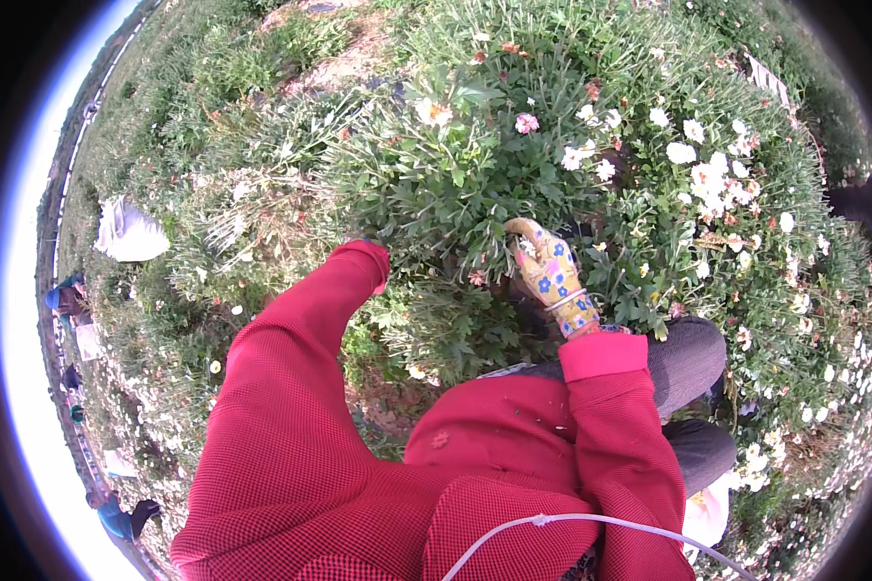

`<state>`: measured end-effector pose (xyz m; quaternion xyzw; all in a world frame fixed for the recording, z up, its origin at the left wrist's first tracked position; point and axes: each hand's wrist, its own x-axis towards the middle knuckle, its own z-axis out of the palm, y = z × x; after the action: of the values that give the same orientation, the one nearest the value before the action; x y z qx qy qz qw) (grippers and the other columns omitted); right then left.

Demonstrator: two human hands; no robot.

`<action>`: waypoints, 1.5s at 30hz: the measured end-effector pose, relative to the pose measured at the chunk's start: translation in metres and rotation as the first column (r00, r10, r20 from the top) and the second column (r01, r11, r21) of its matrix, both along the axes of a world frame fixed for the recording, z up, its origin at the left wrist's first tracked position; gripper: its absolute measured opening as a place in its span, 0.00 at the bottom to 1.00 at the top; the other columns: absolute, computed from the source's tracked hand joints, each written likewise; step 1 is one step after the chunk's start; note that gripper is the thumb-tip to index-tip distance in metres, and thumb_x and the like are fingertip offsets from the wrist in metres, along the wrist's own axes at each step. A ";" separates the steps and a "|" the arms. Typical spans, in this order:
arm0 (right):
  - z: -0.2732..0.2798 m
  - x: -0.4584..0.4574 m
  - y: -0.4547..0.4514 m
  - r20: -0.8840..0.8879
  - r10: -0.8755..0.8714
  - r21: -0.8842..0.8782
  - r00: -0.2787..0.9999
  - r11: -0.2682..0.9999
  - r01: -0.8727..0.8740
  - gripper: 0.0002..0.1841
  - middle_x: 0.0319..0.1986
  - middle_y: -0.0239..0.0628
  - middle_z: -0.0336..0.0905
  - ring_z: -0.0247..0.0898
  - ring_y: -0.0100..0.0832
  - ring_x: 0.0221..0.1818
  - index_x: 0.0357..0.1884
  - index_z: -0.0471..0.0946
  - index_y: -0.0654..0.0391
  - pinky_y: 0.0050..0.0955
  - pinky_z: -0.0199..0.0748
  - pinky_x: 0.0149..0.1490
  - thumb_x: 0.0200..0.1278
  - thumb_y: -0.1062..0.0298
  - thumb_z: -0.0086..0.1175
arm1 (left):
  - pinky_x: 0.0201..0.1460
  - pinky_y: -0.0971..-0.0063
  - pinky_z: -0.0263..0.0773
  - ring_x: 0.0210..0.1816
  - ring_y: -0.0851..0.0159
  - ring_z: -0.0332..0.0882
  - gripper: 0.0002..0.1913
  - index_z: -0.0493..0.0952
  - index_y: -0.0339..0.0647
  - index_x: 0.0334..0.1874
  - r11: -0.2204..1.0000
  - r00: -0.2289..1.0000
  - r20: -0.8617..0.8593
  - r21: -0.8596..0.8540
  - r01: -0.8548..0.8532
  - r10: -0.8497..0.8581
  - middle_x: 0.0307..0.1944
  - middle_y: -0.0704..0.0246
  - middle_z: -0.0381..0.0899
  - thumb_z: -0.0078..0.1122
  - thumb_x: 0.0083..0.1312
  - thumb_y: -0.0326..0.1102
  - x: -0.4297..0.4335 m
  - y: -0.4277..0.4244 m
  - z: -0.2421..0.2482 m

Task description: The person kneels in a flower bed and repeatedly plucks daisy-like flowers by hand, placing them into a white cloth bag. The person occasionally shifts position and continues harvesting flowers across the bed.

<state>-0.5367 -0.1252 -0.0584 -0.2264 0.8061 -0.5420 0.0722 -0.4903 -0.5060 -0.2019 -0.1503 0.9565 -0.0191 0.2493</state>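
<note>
My right hand (550, 276), in a yellow glove with a blue flower print, lies against the leafy stems of a chrysanthemum-like plant (450, 174). Its fingers are curled, with something small and white by them; I cannot tell whether they grip it. A band circles the glove's wrist. My left hand is hidden in the foliage beyond the red sleeve's cuff, with only a speck of blue showing there. A pink flower (527, 123) and a white-and-orange flower (434, 112) stand above the hands, and a small pink flower (477, 277) is left of my right hand.
White flowers (712, 181) crowd the plants at the right. A white sack (129, 231) lies among plants at the left. Several people, one in blue (120, 519), are far off at the left edge. A pale bag (706, 512) rests by my legs, and a white cord (509, 524) crosses my coat.
</note>
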 end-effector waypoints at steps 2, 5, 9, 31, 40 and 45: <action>-0.001 0.000 0.001 -0.001 0.000 0.010 1.000 1.000 0.000 0.15 0.42 0.48 0.80 0.76 0.50 0.47 0.48 0.77 0.54 0.41 0.73 0.51 0.59 0.72 0.48 | 0.51 0.58 0.76 0.49 0.48 0.80 0.14 0.79 0.45 0.49 1.000 1.000 -0.003 -0.009 0.015 -0.015 0.48 0.53 0.80 0.54 0.63 0.38 0.000 -0.004 -0.002; -0.006 -0.001 -0.001 -0.038 -0.021 0.038 0.999 0.999 0.023 0.14 0.40 0.47 0.80 0.76 0.50 0.45 0.47 0.77 0.51 0.42 0.73 0.49 0.59 0.71 0.50 | 0.51 0.58 0.76 0.49 0.48 0.81 0.14 0.79 0.45 0.49 0.999 0.999 -0.008 -0.031 0.041 -0.041 0.48 0.53 0.81 0.54 0.63 0.39 -0.002 -0.016 -0.010; 0.000 -0.001 -0.005 0.041 0.009 0.042 0.999 0.999 -0.010 0.15 0.39 0.46 0.80 0.76 0.49 0.45 0.49 0.76 0.50 0.42 0.73 0.50 0.58 0.71 0.52 | 0.51 0.58 0.76 0.48 0.48 0.81 0.15 0.79 0.45 0.49 0.994 0.997 -0.025 -0.076 0.075 -0.077 0.48 0.54 0.81 0.55 0.62 0.39 0.006 -0.028 -0.019; 0.040 -0.002 0.025 0.102 -0.382 -0.343 0.918 0.853 0.393 0.13 0.43 0.43 0.82 0.80 0.39 0.43 0.51 0.78 0.57 0.32 0.75 0.48 0.65 0.70 0.52 | 0.30 0.56 0.70 0.29 0.47 0.77 0.08 0.78 0.39 0.36 0.808 0.898 -0.233 0.394 0.439 -0.374 0.24 0.56 0.77 0.59 0.62 0.37 0.077 0.150 0.182; 0.122 0.135 0.180 0.226 -0.550 -0.239 0.804 0.769 0.593 0.12 0.35 0.33 0.80 0.72 0.20 0.34 0.49 0.79 0.62 0.20 0.71 0.40 0.65 0.72 0.52 | 0.28 0.59 0.69 0.25 0.49 0.75 0.04 0.76 0.40 0.35 0.524 0.679 -0.362 0.442 0.729 -0.639 0.22 0.59 0.75 0.60 0.61 0.31 0.039 0.276 0.264; 0.131 0.233 0.239 0.414 -0.767 -0.313 0.490 0.385 0.868 0.12 0.37 0.32 0.80 0.72 0.18 0.34 0.49 0.79 0.63 0.21 0.72 0.42 0.65 0.74 0.54 | 0.27 0.58 0.67 0.25 0.49 0.75 0.05 0.74 0.39 0.33 0.249 0.535 -0.407 0.573 0.781 -0.740 0.22 0.58 0.75 0.60 0.61 0.30 0.037 0.367 0.272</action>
<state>-0.3036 0.1137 0.0730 0.2487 0.6350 -0.7079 -0.1839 -0.4532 -0.1388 0.0704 0.4356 0.8418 0.2316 0.2191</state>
